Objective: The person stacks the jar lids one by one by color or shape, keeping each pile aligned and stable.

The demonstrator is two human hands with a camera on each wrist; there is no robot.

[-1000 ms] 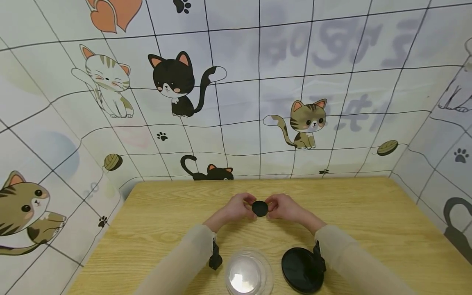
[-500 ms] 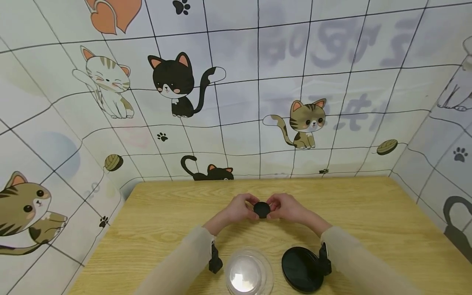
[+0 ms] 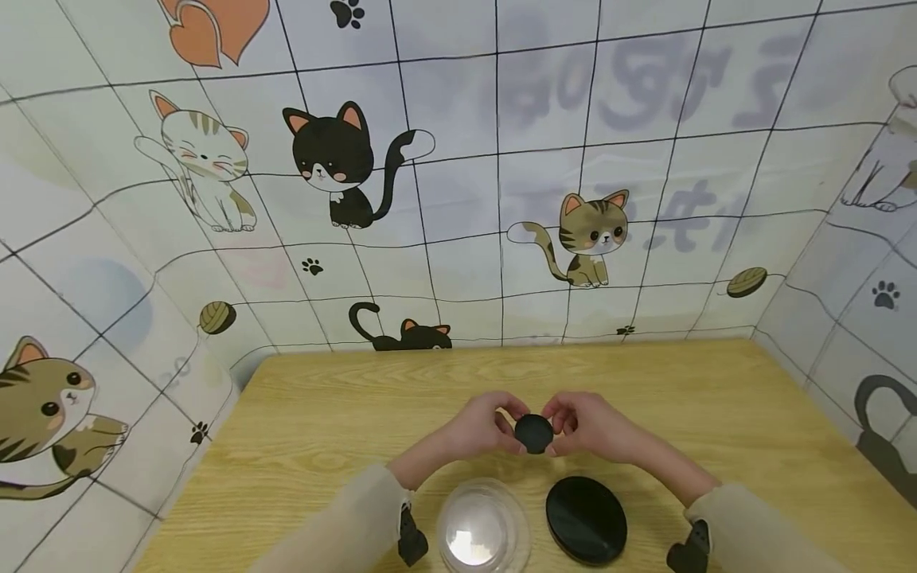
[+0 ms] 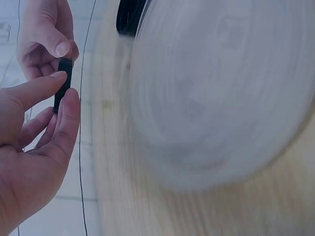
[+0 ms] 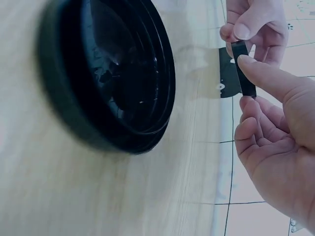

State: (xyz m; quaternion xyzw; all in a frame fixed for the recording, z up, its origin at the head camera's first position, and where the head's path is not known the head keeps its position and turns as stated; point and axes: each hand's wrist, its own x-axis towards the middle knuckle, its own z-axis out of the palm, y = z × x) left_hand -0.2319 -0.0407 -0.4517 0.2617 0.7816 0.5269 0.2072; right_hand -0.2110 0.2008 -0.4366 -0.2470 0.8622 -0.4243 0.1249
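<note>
Between my two hands is a small black disc (image 3: 533,434), which looks like a round cap, held above the table. On its left side, my left hand (image 3: 485,427) pinches the edge with thumb and fingers. From the opposite side, my right hand (image 3: 593,427) pinches it too. The left wrist view shows the disc (image 4: 63,86) edge-on as a thin dark band under the fingertips. In the right wrist view, the thumb lies against the disc (image 5: 243,69).
A clear round plastic container (image 3: 519,521) sits on the wooden table (image 3: 344,398) nearer the body. Beside it on the right lies a larger black round dish-like piece (image 3: 586,521) with a raised rim. A cat-print cloth (image 3: 466,191) stands behind the table.
Both hands have come nearer the body and slightly right, carrying the small black disc with them. The right forearm has swung outward, so the black dish shows fully. Container and dish have stayed put.
</note>
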